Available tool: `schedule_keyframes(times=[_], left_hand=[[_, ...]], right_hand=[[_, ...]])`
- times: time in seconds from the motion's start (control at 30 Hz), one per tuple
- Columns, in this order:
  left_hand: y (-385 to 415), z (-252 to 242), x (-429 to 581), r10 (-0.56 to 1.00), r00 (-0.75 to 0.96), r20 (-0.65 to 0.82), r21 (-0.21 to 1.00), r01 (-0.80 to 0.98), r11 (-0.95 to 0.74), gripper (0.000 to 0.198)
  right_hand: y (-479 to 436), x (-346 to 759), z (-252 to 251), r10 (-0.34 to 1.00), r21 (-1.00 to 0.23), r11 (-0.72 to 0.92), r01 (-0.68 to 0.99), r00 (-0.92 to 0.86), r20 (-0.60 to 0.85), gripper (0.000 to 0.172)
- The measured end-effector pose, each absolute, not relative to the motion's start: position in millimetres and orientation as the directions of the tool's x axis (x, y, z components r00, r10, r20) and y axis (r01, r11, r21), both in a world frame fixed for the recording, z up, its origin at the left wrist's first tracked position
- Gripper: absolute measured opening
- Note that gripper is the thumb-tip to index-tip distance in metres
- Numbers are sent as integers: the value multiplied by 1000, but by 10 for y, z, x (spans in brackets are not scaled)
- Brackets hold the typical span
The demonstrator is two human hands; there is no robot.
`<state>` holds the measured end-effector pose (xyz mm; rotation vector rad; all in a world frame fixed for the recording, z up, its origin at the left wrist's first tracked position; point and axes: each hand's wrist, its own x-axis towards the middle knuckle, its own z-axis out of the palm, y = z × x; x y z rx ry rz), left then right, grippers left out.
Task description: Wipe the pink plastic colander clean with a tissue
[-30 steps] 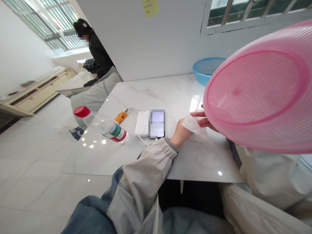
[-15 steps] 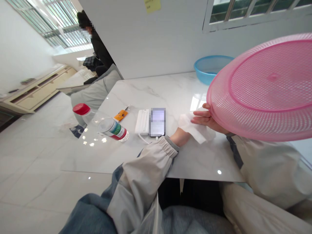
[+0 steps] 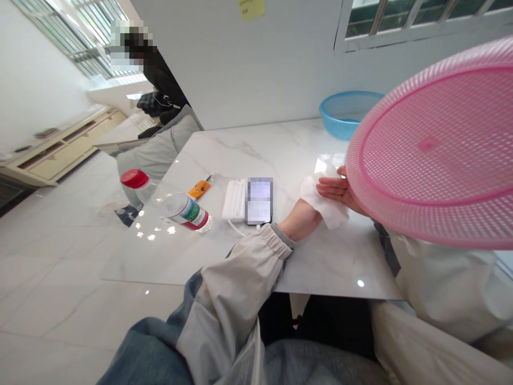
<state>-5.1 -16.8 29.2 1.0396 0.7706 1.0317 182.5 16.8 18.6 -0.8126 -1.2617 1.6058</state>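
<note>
A pink mesh plastic basket [image 3: 433,144] is raised and tilted over the right side of the table, its round base towards me. My right hand [image 3: 336,190] is at its left edge, fingers stretched out past the rim and pressed together; the basket hides most of the palm. A white tissue [image 3: 334,214] lies crumpled against those fingers. My left hand [image 3: 302,219] reaches in from the left and holds the tissue, which covers its fingers. Left of that hand, a phone [image 3: 259,200] leans on a white box-shaped device [image 3: 234,200].
A blue plastic basket [image 3: 340,128] stands by the wall on the white marbled table [image 3: 240,256]. A red-capped clear bottle [image 3: 188,211] and an orange tag [image 3: 199,189] are to the left. A person [image 3: 160,75] sits beyond the partition, near a grey chair [image 3: 156,147].
The pink basket has tilted, its right side lower and its left edge slightly further right. My left hand and the tissue have shifted a little to the right. The other person has leaned left.
</note>
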Motion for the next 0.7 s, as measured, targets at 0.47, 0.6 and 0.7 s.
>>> schedule_keyframes(times=[0.47,0.6,0.7], left_hand=[[-158,246,-131,865,501,-25,861,-429,273,55],[-151,224,-131,897,439,-54,826,-484,288,53],[-153,221,-126,917,394,-53,814,-516,268,51]], right_hand=[[311,2028,-62,865,-918,-140,-371,-497,69,50],[248,2037,18,878,-926,-109,-360,-472,81,52],[195,2023,103,907,-929,-117,-352,-419,45,44]])
